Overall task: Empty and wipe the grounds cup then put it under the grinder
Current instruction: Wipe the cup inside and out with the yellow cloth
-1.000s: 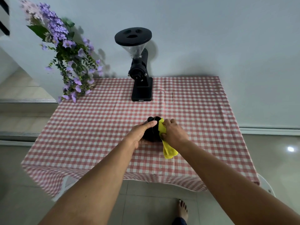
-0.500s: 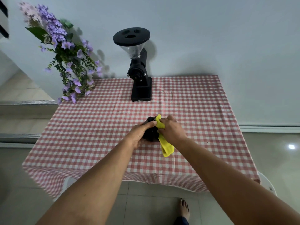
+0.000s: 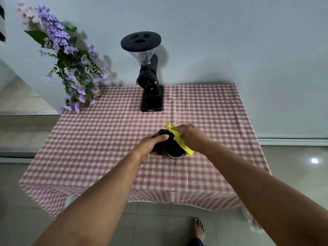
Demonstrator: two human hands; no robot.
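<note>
The black grounds cup [image 3: 173, 148] is tipped on its side over the middle of the table, its open mouth and pale rim turned toward me. My left hand [image 3: 150, 147] grips the cup's left side. A yellow cloth [image 3: 177, 137] is pressed against the cup's upper right edge by my right hand [image 3: 191, 137]. The black grinder [image 3: 150, 82], with a clear hopper and a black lid, stands at the back of the table, and the spot on its base is bare.
A red-and-white checked cloth [image 3: 106, 139] covers the table. A bunch of purple flowers [image 3: 71, 68] leans over the back left corner. The wall runs right behind the grinder. My bare foot [image 3: 198, 229] is on the tiled floor below the front edge.
My right hand has slid the yellow cloth up and to the right along the cup, so the cup's open mouth now shows. The left hand keeps its grip.
</note>
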